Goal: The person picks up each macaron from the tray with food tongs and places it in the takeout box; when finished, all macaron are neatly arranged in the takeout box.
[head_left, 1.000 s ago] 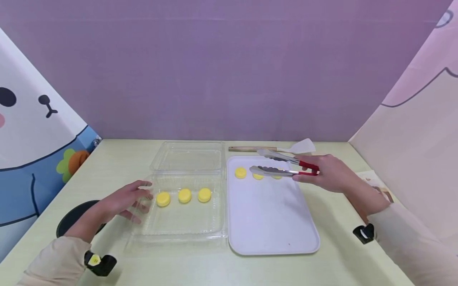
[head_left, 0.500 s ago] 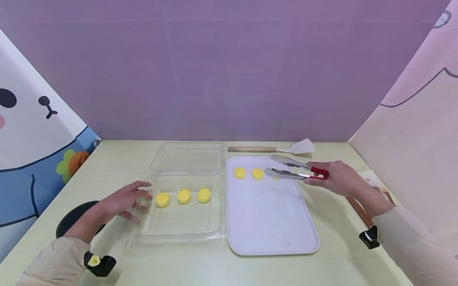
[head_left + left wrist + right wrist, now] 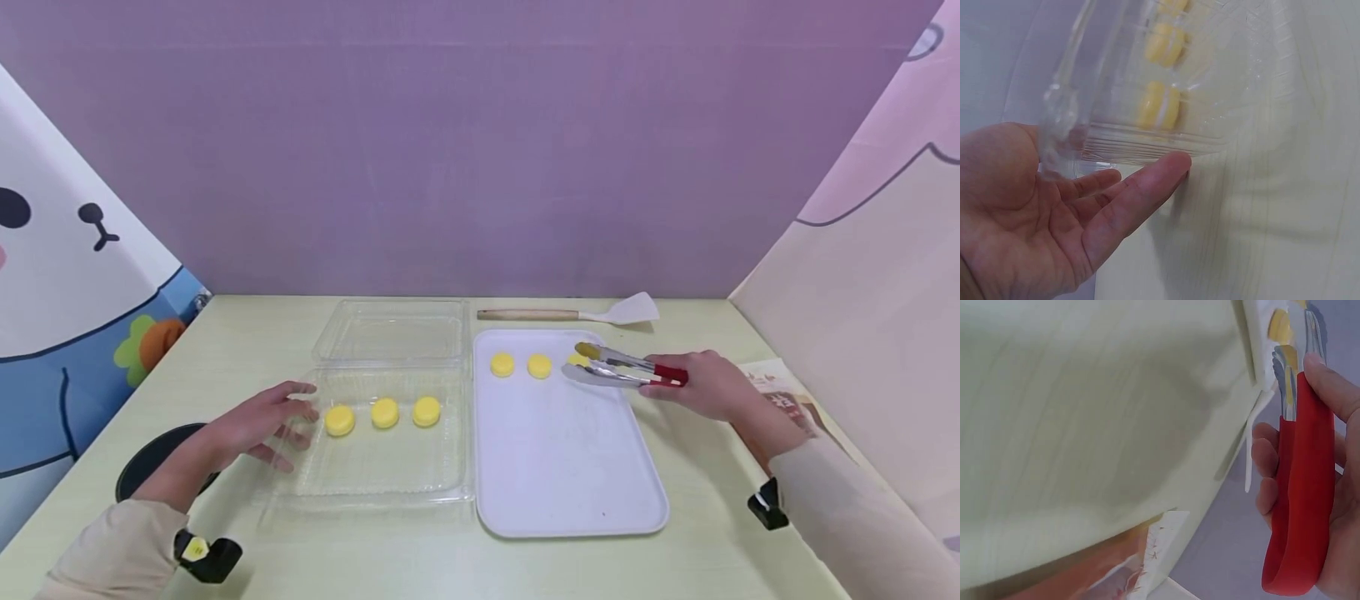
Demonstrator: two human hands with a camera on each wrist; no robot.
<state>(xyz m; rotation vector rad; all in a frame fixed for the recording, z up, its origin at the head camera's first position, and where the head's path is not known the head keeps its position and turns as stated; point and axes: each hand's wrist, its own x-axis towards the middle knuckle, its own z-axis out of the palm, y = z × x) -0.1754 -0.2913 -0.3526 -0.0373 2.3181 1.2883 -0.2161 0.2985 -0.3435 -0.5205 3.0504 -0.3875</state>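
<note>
roomy toward six o'clock, the white rectangular tray [image 3: 570, 467] bears three thick yellow discs [image 3: 539, 366] near its twelve-o'clock edge, the right hand [image 3: 701, 383] gripping parted red-handled metal tongs [image 3: 1309, 487] over the three-o'clock one, the left hand [image 3: 258, 423], fingers spread, beside the clear plastic box [image 3: 390, 462] holding three matching discs [image 3: 385, 413].

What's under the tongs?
The tongs overlie the far right of the white tray and one yellow disc. Part of the disc shows; the rest is covered, contact unclear.
</note>
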